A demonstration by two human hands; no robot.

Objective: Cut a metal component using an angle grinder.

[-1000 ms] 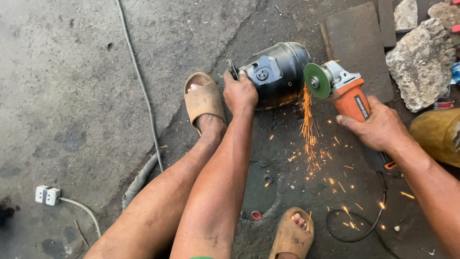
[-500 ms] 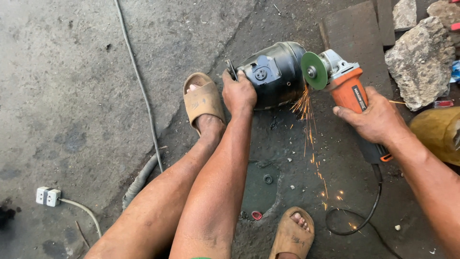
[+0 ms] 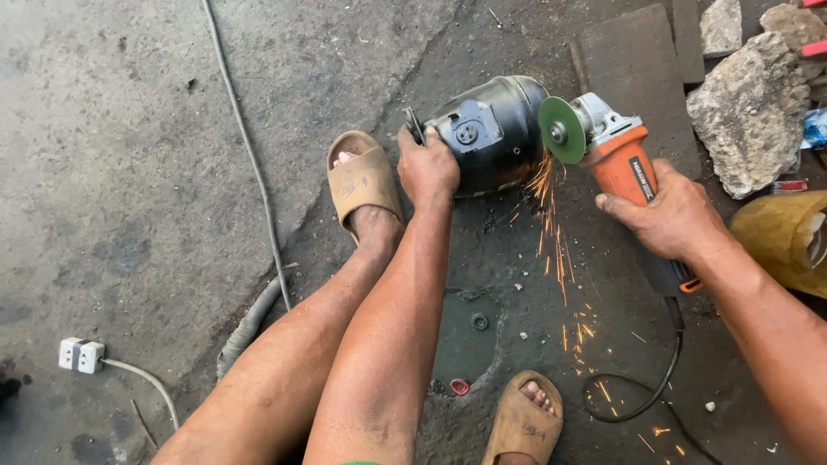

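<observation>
Head view shows our left hand (image 3: 428, 164) grasping the dark metal cylinder (image 3: 497, 131) while our right hand (image 3: 670, 212) grips the orange angle grinder (image 3: 613, 155), sparks (image 3: 551, 226) falling.

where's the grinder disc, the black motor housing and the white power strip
grinder disc (image 3: 562, 130), head view, on the green face of the disc
black motor housing (image 3: 500, 129), head view, on its rounded dark side
white power strip (image 3: 81, 356), head view, on the middle of its top face

A rough outdoor repair yard or street workshop — work happens right on the stained, cracked concrete floor (image 3: 129, 172). An angle grinder (image 3: 607, 151) throws sparks (image 3: 556, 250), with broken stones (image 3: 748, 108), a loose cable (image 3: 250, 164) and a power strip (image 3: 80, 355) around.
</observation>
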